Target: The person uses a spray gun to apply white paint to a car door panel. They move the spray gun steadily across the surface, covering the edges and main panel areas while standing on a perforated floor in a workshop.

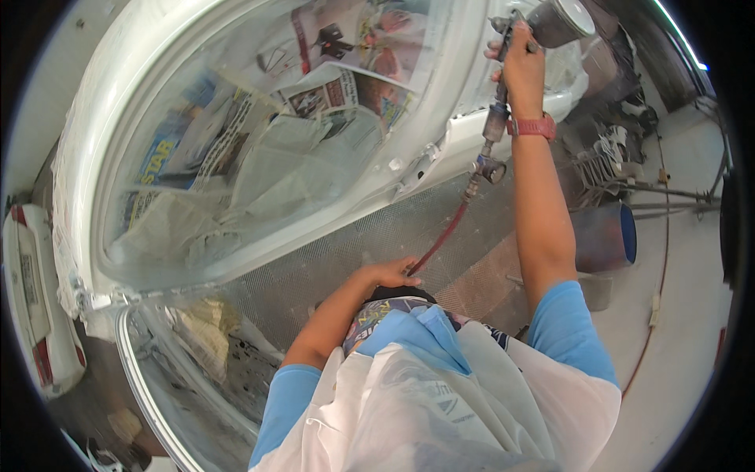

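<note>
At the upper right my right hand [524, 72] is closed around the grip of a spray gun [497, 118] with a grey metal cup [561, 22] on top. The gun is held beside the white car body [458, 130]. A regulator with a round gauge [491, 169] hangs below the grip, joined to a dark red air hose [447, 238]. Near my waist my left hand [392, 273] has its fingers curled on that hose. Newspaper and translucent sheeting [307, 157] cover the car's door opening. Where the gun's nozzle points is hard to make out.
An open car door [169, 409] stands at the lower left. Beyond it is another white car [43, 307]. To the right are a blue drum [617, 237], metal stand bars [668, 206] and a thin hose [662, 267] along the pale surface.
</note>
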A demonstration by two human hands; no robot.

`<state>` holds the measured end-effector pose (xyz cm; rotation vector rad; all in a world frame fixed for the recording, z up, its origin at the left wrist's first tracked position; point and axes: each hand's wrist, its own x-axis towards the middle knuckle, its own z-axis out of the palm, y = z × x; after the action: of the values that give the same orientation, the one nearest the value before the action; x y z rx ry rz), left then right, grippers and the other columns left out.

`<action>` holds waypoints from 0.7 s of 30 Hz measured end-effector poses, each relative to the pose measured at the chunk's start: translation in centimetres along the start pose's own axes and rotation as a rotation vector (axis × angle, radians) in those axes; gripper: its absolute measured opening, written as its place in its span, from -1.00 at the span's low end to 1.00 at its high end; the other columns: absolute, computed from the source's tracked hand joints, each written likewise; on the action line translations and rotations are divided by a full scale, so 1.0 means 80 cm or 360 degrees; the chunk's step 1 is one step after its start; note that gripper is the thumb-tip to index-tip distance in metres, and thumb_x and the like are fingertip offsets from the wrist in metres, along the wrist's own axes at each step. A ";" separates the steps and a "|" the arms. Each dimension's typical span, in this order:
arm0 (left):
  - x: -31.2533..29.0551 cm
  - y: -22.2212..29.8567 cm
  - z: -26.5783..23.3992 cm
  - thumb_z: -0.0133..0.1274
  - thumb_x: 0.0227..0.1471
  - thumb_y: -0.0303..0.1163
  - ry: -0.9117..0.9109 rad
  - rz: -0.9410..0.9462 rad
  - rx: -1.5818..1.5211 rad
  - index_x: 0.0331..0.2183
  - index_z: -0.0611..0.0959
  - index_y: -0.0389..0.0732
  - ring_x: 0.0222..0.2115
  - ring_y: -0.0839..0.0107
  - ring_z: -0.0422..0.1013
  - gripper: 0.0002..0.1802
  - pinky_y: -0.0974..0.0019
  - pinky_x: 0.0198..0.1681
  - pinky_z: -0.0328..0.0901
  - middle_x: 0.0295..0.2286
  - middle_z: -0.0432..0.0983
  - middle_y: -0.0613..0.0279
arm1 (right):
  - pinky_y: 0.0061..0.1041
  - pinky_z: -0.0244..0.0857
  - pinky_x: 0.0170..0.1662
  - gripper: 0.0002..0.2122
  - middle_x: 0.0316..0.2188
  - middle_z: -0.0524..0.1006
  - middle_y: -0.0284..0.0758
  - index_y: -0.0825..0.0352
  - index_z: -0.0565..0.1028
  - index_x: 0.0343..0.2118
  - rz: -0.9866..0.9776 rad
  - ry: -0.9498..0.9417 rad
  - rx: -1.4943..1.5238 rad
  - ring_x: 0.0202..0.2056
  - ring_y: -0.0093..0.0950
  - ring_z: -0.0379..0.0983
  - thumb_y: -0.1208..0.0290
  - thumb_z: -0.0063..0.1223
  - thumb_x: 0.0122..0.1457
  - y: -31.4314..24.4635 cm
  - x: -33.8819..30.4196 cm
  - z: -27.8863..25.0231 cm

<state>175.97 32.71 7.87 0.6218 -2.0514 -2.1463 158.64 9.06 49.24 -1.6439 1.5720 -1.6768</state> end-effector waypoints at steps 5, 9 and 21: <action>-0.042 -0.084 0.033 0.17 0.34 0.12 0.0052 -0.0279 -0.0055 0.28 0.49 -0.09 0.26 0.10 0.40 -0.31 0.04 0.33 0.25 0.22 0.50 0.01 | -0.54 0.44 -0.56 -0.44 -0.21 0.69 -0.15 0.41 0.52 0.13 0.0358 -0.0260 0.0357 -0.24 -0.43 0.69 -0.09 -0.21 0.55 0.003 -0.072 0.032; -0.099 -0.134 0.086 0.08 0.39 0.08 0.0580 -0.0565 -0.0300 0.26 0.51 -0.10 0.21 0.05 0.47 -0.39 0.01 0.27 0.30 0.15 0.58 -0.01 | -0.54 0.44 -0.55 -0.39 -0.19 0.69 -0.15 0.44 0.51 0.08 0.0339 -0.0424 0.0620 -0.22 -0.44 0.67 -0.15 -0.28 0.56 -0.010 -0.153 0.094; -0.228 -0.204 0.289 -0.12 0.46 -0.05 0.2568 -0.1368 -0.0698 0.16 0.56 -0.23 0.04 -0.14 0.56 -0.49 -0.11 0.14 0.36 -0.03 0.66 -0.18 | -0.60 0.40 -0.48 -0.50 -0.26 0.68 -0.33 0.37 0.46 0.28 0.0248 -0.1564 0.1185 -0.36 -0.55 0.62 0.01 -0.16 0.59 -0.121 -0.441 0.383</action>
<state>187.47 62.02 -4.00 2.2806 -0.4080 -1.1328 199.13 27.00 31.44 -1.4737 0.4865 -0.8999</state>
